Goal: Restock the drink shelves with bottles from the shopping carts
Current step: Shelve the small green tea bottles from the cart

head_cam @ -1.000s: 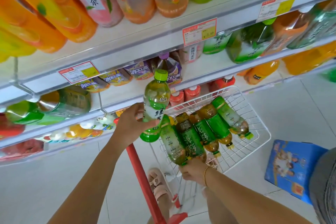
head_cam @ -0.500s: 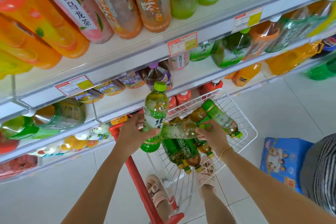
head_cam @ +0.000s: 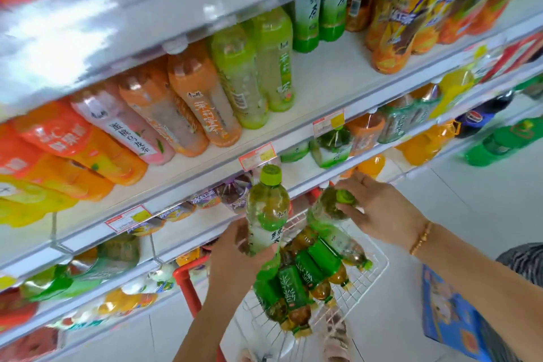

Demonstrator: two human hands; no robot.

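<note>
My left hand (head_cam: 232,256) grips an upright green tea bottle (head_cam: 266,209) with a light green cap, held in front of the lower shelves. My right hand (head_cam: 373,206) holds a second green tea bottle (head_cam: 326,209) by its capped neck, lifted above the cart. Below both hands the white wire shopping cart (head_cam: 373,282) holds several more green-labelled tea bottles (head_cam: 296,288) lying on their sides. The drink shelves (head_cam: 323,76) fill the upper frame, with a bare patch right of the pale green bottles.
Rows of orange, pink and green bottles (head_cam: 205,97) stand on the shelves, with price tags (head_cam: 258,156) on the edges. The cart's red handle (head_cam: 188,285) is under my left arm. A blue carton (head_cam: 446,314) sits on the tiled floor at right.
My view has tilted up toward the higher shelves. My right hand has lifted a second bottle out of the cart. The left hand's bottle has risen a little.
</note>
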